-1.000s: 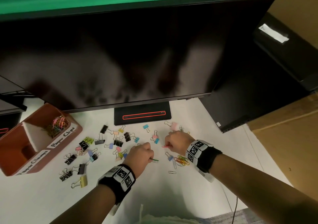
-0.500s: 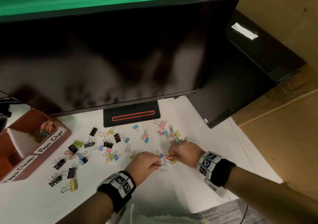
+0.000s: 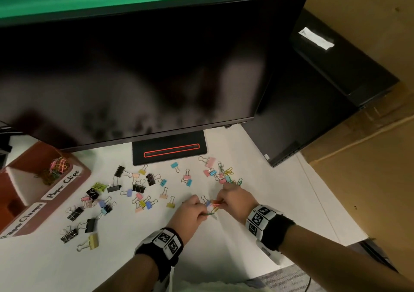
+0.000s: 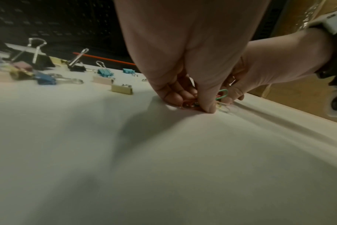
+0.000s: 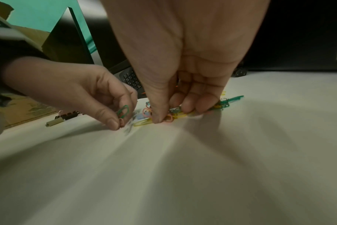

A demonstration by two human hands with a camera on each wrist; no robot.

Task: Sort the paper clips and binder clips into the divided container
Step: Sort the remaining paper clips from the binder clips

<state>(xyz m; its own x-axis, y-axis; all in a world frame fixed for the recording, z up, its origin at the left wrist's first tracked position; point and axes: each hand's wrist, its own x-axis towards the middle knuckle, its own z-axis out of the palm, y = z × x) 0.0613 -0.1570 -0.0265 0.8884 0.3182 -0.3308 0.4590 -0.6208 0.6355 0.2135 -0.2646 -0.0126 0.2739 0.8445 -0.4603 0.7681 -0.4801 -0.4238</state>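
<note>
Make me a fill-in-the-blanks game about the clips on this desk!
1. The left hand pinches a ____ paper clip.
2. The label beside the container section holding colourful clips reads "Paper ____".
3. The binder clips lie scattered on the ____ desk.

Missing words: green, Clips, white

- Paper clips (image 3: pixel 226 175) — thin coloured wire loops, a loose heap lying flat on the white desk right of centre; a few more (image 5: pixel 164 118) lie nearer the front edge, a green one (image 5: pixel 123 111) pinched upright.
- Binder clips (image 3: pixel 139 187) — black and pastel, scattered left of centre.
- Container (image 3: pixel 74 180) — brown, at far left; paper clips (image 3: pixel 54 170) fill its rear compartment.
</note>
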